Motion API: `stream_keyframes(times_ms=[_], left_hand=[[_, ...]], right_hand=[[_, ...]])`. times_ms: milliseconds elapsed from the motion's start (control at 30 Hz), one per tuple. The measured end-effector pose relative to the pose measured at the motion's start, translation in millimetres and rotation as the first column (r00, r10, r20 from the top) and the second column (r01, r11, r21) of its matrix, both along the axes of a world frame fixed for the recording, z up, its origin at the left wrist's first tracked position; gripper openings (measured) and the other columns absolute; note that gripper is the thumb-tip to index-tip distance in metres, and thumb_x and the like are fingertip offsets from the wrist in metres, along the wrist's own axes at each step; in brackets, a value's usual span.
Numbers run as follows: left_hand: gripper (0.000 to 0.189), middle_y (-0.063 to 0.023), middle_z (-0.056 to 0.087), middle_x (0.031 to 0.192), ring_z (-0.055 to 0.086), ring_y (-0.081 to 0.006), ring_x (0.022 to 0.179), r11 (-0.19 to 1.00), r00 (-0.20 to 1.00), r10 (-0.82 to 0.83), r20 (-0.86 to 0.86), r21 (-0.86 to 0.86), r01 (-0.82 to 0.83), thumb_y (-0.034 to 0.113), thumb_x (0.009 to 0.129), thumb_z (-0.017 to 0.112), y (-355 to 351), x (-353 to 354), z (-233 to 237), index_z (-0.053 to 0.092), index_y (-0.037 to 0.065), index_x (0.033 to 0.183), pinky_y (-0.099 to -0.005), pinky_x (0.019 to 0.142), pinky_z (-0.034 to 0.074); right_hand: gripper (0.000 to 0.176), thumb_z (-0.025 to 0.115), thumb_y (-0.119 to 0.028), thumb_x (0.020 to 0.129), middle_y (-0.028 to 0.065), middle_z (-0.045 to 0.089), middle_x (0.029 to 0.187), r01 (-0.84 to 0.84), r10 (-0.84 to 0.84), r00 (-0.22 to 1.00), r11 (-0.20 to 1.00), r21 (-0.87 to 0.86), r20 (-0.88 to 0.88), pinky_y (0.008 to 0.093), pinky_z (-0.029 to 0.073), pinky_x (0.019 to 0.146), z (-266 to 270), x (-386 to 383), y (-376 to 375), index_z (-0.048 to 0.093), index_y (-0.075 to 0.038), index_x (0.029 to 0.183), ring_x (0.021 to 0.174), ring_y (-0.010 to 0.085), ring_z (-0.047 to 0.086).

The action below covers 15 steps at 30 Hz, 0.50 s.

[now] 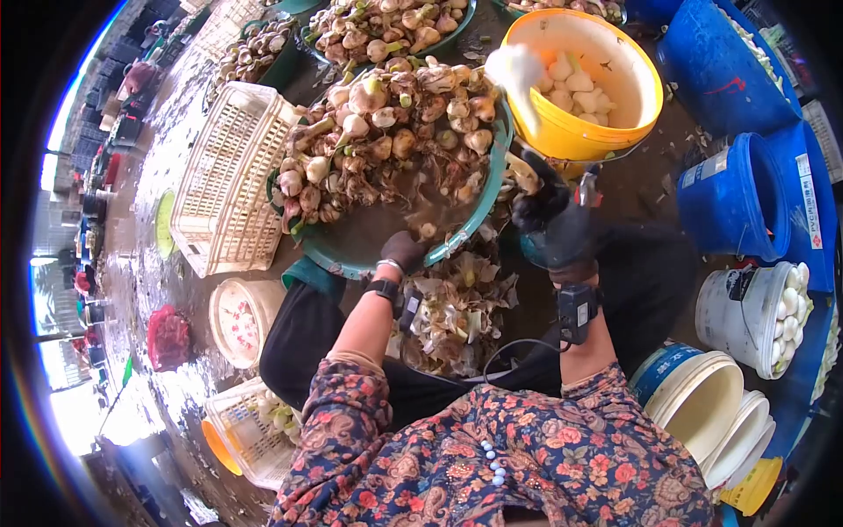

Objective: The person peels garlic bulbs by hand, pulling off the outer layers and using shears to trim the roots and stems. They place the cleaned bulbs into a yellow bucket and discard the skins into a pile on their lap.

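My left hand (404,252), in a dark glove, is at the near rim of a green basin (351,263) heaped with unpeeled garlic bulbs (356,132). Its fingers are too hidden to read. My right hand (553,215), in a black glove and blurred by motion, is right of the basin, beside a small tool with a red part (588,189); whether it holds the tool I cannot make out. A blurred white bulb (516,68) is in the air at the left rim of the yellow bucket (544,127), which contains peeled bulbs (575,86).
Peelings (461,307) lie between my legs. White plastic crates (230,176) and a white bucket (230,321) are on the left. Blue buckets (724,198), a bucket of white bulbs (738,312) and stacked pale buckets (698,400) are on the right.
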<state>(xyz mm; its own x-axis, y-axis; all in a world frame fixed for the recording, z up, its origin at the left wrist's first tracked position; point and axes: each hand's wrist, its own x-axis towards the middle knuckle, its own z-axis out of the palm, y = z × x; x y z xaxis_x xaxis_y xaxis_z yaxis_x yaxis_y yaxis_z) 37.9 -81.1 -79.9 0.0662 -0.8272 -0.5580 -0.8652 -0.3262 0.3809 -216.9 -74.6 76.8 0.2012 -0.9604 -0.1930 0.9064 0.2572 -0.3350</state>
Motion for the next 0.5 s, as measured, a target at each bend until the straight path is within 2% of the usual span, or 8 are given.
stream_keyframes(times_ms=[67,100,200,233,267,333,400,500], left_hand=[[0.05,-0.0206,0.064,0.098,0.062,-0.0329,0.093,0.998,0.997,-0.013,0.08,-0.052,0.017,0.043,0.072,0.068,-4,-7,-13,0.065,0.002,0.101,-0.0383,0.082,0.047],[0.05,-0.0184,0.065,0.099,0.062,-0.0318,0.092,0.993,0.997,0.021,-0.069,-0.113,-0.029,0.043,0.071,0.068,-6,-8,-9,0.065,0.005,0.102,-0.0367,0.082,0.048],[0.038,-0.0157,0.068,0.092,0.066,-0.0206,0.085,0.949,0.879,0.028,-0.476,-0.264,-0.173,0.025,0.07,0.075,4,-10,27,0.067,0.001,0.097,-0.0289,0.076,0.05],[0.036,-0.0139,0.068,0.091,0.066,-0.0201,0.084,0.954,0.861,-0.044,-0.507,-0.278,-0.115,0.023,0.07,0.075,8,-12,51,0.067,0.0,0.096,-0.0287,0.076,0.05],[0.033,-0.0121,0.068,0.09,0.066,-0.0195,0.083,0.951,0.832,-0.126,-0.54,-0.305,-0.054,0.02,0.071,0.076,14,-17,78,0.067,0.0,0.096,-0.0286,0.075,0.05],[0.033,-0.0081,0.064,0.097,0.06,-0.0142,0.085,0.969,0.723,-0.153,-0.673,-0.246,-0.024,0.016,0.074,0.074,27,-29,101,0.063,-0.002,0.099,-0.0282,0.077,0.049],[0.037,-0.0058,0.06,0.098,0.057,-0.0139,0.09,0.897,0.73,-0.323,-0.602,-0.441,0.033,0.016,0.075,0.073,43,-37,104,0.059,-0.002,0.104,-0.0283,0.08,0.047],[0.045,-0.0092,0.06,0.101,0.06,-0.0164,0.087,0.924,0.393,0.216,-0.894,0.057,-0.379,0.018,0.074,0.071,68,-41,79,0.055,0.001,0.111,-0.0277,0.079,0.048]], right_hand=[[0.037,0.049,-0.041,0.091,0.0055,0.059,0.078,-0.036,0.048,0.954,0.998,0.047,-0.295,0.03,0.048,0.058,-37,-1,-3,0.057,-0.005,0.091,0.067,0.0135,0.057],[0.039,0.048,-0.043,0.092,0.0033,0.056,0.072,0.017,-0.138,0.864,0.969,-0.246,-0.484,0.0299,0.046,0.055,-79,9,-3,0.057,-0.006,0.088,0.062,0.0124,0.054],[0.037,0.052,-0.041,0.091,-0.002,0.051,0.062,-0.15,0.203,0.298,0.975,0.164,-0.933,0.0302,0.043,0.054,-89,38,25,0.058,-0.005,0.086,0.058,0.0111,0.052],[0.034,0.055,-0.038,0.09,-0.001,0.054,0.062,-0.192,0.13,0.416,0.98,0.053,-0.9,0.0305,0.045,0.057,-116,51,26,0.059,-0.004,0.086,0.059,0.0114,0.052],[0.031,0.056,-0.036,0.09,-0.0005,0.057,0.066,-0.188,0.228,0.585,0.972,0.143,-0.779,0.0291,0.047,0.06,-159,65,30,0.059,-0.005,0.086,0.059,0.0122,0.053],[0.034,0.053,-0.04,0.09,0.0027,0.061,0.073,-0.299,0.422,0.835,0.887,0.353,-0.353,0.0255,0.048,0.057,-139,71,34,0.061,-0.007,0.089,0.063,0.0132,0.058],[0.045,0.047,-0.049,0.091,0.0055,0.062,0.072,-0.454,0.515,0.843,0.837,0.305,-0.155,0.0245,0.048,0.054,-123,69,40,0.061,-0.007,0.087,0.063,0.0132,0.06],[0.058,0.037,-0.059,0.089,0.0097,0.064,0.066,-0.461,0.661,0.468,0.749,0.475,-0.587,0.0301,0.049,0.053,-75,64,47,0.063,-0.008,0.08,0.065,0.0205,0.064]])
